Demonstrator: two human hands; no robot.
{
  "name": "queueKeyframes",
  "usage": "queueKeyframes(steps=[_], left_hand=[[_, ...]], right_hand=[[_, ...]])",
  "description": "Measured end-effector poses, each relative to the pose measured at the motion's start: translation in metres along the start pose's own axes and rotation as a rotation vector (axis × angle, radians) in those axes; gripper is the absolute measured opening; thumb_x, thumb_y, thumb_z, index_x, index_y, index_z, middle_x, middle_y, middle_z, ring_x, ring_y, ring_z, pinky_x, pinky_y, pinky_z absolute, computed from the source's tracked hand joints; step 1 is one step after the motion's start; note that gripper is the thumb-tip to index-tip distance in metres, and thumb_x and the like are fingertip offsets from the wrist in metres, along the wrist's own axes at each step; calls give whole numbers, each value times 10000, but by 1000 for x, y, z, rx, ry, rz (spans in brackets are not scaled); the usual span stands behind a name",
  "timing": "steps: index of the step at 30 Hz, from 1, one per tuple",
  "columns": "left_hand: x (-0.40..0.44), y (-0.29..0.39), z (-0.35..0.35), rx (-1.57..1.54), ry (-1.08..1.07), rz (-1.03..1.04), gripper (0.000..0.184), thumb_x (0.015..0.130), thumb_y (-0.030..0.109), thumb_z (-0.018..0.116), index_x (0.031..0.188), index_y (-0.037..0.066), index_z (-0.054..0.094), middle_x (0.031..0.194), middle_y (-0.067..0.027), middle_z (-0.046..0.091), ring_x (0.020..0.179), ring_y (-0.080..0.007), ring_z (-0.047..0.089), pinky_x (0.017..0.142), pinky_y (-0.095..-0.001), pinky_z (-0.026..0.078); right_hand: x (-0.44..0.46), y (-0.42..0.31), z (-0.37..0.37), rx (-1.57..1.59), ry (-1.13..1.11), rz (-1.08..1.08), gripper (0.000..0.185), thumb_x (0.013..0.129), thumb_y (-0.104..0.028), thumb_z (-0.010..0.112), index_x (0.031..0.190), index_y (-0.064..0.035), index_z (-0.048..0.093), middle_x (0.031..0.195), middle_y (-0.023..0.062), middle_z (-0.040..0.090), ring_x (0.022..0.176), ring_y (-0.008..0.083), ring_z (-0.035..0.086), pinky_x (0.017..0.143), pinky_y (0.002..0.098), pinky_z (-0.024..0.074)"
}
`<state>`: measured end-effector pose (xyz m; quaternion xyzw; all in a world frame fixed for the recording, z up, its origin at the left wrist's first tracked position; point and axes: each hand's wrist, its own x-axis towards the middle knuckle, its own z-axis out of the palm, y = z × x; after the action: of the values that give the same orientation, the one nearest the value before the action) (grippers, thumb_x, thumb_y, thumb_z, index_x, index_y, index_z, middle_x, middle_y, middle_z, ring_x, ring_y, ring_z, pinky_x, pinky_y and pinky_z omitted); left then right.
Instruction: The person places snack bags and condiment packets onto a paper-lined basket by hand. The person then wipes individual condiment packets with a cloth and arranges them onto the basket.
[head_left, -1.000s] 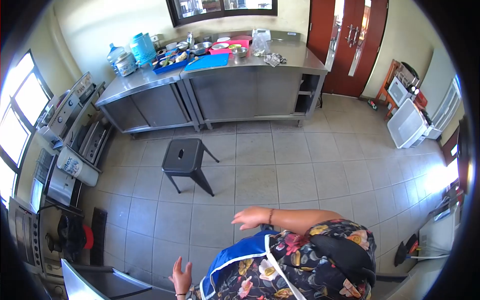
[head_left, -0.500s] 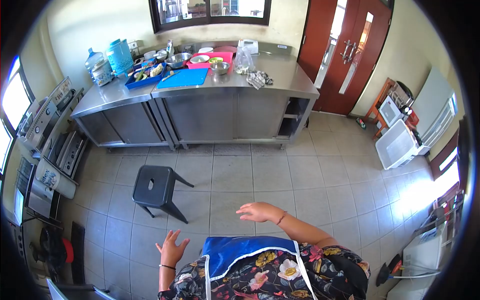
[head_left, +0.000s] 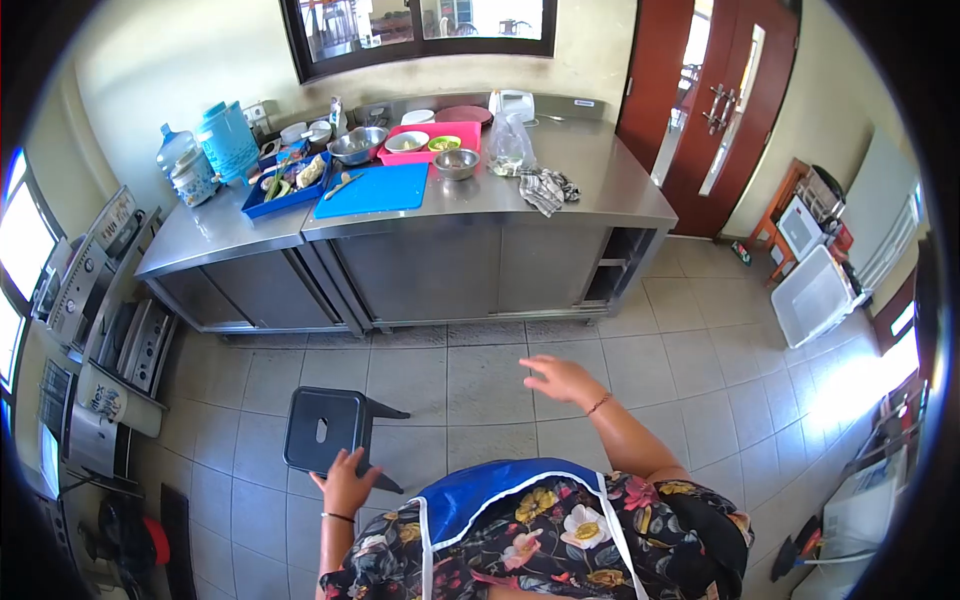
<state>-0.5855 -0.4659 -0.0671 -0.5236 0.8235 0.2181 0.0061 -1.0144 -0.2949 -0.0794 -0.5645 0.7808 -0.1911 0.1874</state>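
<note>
My left hand [head_left: 347, 487] is raised with fingers spread and nothing in it. In the view it overlaps the near edge of a black stool [head_left: 310, 425]; whether it touches the stool I cannot tell. My right hand [head_left: 563, 380] reaches out over the tiled floor, fingers stretched and holding nothing. Ahead stands a steel counter [head_left: 560, 235]. On it are a blue cutting board [head_left: 380, 190] with a knife-like tool, a steel bowl [head_left: 457, 165], a blue tray [head_left: 290, 200] of vegetables, a pink tray [head_left: 470, 130] with bowls, and a checked cloth [head_left: 548, 190].
Blue water containers [head_left: 228, 145] stand at the counter's left end, a plastic bag [head_left: 510, 145] right of the bowls. Kitchen appliances [head_left: 90, 285] line the left wall. Red-brown doors [head_left: 745, 110] are at the back right, near a white plastic bin [head_left: 815, 295].
The counter and stool appear closer and lower in view. My left hand now overlaps the stool's edge; my right hand has shifted forward and to the right.
</note>
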Motion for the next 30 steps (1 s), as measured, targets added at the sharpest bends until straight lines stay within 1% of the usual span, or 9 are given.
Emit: queueKeyframes(steps=[6, 15, 16, 17, 20, 23, 26, 28, 30], left_hand=[[21, 53, -24, -169, 89, -129, 598, 797, 491, 701, 1306, 192, 602, 1390, -145, 533, 1319, -302, 474, 1074, -730, 42], [-20, 131, 40, -307, 96, -670, 639, 828, 605, 624, 1330, 213, 577, 1380, -60, 554, 1287, -264, 508, 1058, -760, 52], [-24, 141, 48, -259, 95, -706, 643, 833, 612, 613, 1332, 209, 575, 1379, -56, 554, 1284, -263, 510, 1052, -767, 55], [-27, 149, 55, -243, 113, -727, 640, 842, 614, 600, 1338, 210, 569, 1374, -53, 558, 1288, -262, 504, 1041, -776, 45], [-50, 176, 64, -325, 169, -821, 634, 857, 615, 578, 1350, 218, 556, 1374, -45, 558, 1297, -255, 495, 1024, -791, 34], [-83, 189, 70, -374, 202, -948, 635, 860, 618, 568, 1356, 221, 549, 1377, -37, 554, 1299, -252, 492, 1023, -794, 28], [-109, 199, 77, -391, 217, -1063, 636, 862, 620, 562, 1359, 222, 545, 1374, -37, 554, 1300, -249, 491, 1033, -788, 18], [-126, 204, 83, -412, 238, -1115, 635, 862, 618, 564, 1357, 221, 547, 1375, -39, 553, 1304, -247, 486, 1038, -784, 18], [-142, 208, 88, -426, 274, -1124, 640, 853, 614, 575, 1359, 225, 543, 1384, -35, 546, 1297, -254, 493, 1042, -783, 18]], right_hand=[[100, 69, -82, 14, 260, -1, 510, 918, -427, 590, 1331, -131, 559, 1397, 190, 499, 1246, 357, 513, 1024, 421, 430], [368, 226, -166, -333, 551, -28, 488, 907, -382, 588, 1310, -107, 563, 1374, 251, 492, 1292, 414, 436, 1081, 482, 344], [390, 246, -160, -427, 567, -33, 511, 927, -427, 532, 1348, -137, 546, 1360, 202, 528, 1251, 394, 482, 1042, 478, 387], [406, 265, -155, -188, 436, -69, 490, 913, -411, 556, 1326, -150, 571, 1303, 171, 582, 1186, 376, 533, 1017, 494, 397], [426, 267, -149, -568, 525, 111, 285, 907, -245, 543, 1122, -91, 648, 1063, 208, 649, 937, 414, 630, 778, 507, 504], [456, 275, -129, -186, 755, -100, 319, 994, -278, 464, 1170, -36, 576, 1084, 203, 658, 1006, 416, 608, 827, 498, 472], [431, 165, -125, 142, 361, -209, 354, 993, -292, 502, 1188, -4, 566, 1073, 183, 653, 1001, 330, 632, 859, 422, 482], [406, 91, -79, 643, -46, -425, 315, 977, -260, 549, 1146, 4, 584, 998, 130, 661, 908, 217, 631, 823, 344, 487], [319, -23, -83, 833, -789, -436, 240, 949, -198, 578, 1083, 0, 602, 930, 54, 644, 839, 137, 580, 778, 295, 471]])
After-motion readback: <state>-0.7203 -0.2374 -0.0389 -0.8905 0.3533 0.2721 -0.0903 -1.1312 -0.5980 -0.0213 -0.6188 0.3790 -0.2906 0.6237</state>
